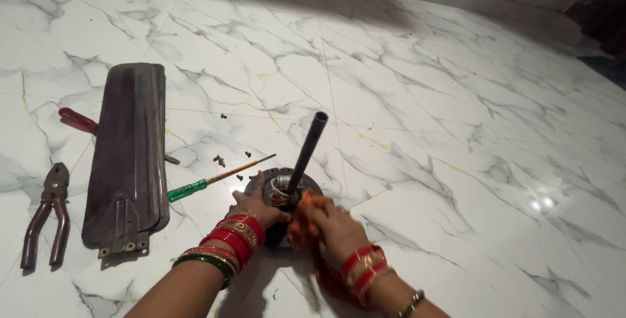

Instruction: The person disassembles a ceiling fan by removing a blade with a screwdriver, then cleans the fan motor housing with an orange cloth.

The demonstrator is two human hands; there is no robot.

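Two hands on a fan motor hub, cloth at the shaft

Both hands work low in the centre of the frame, on a marble-patterned floor (424, 96). The round dark motor hub (284, 191) sits flat there, with a black rod (308, 148) rising from its middle and leaning toward the upper right. Loose wires show at the foot of the rod.

Left hand (255, 202): fingers spread and curled over the hub's left rim, pressing it down. Right hand (336, 227): fingers closed round a bunched orange cloth (305, 217), which touches the hub just right of the rod.

Judgement on doing the wipe well: the left hand looks well placed as a brace; it should hold the rim firm so the hub does not spin or slide on the smooth tile. The cloth hand would do best to work round the rod's base in short strokes and stay off the wires, which could snag.

Left of the hub: a green-handled screwdriver (215, 180), tip toward the hub; several small dark screws (220, 160) scattered nearby, worth keeping clear of the cloth. Further left lie stacked dark fan blades (127, 155), a red handle (77, 120) poking from behind them, and pliers (47, 215) at the lower left edge.
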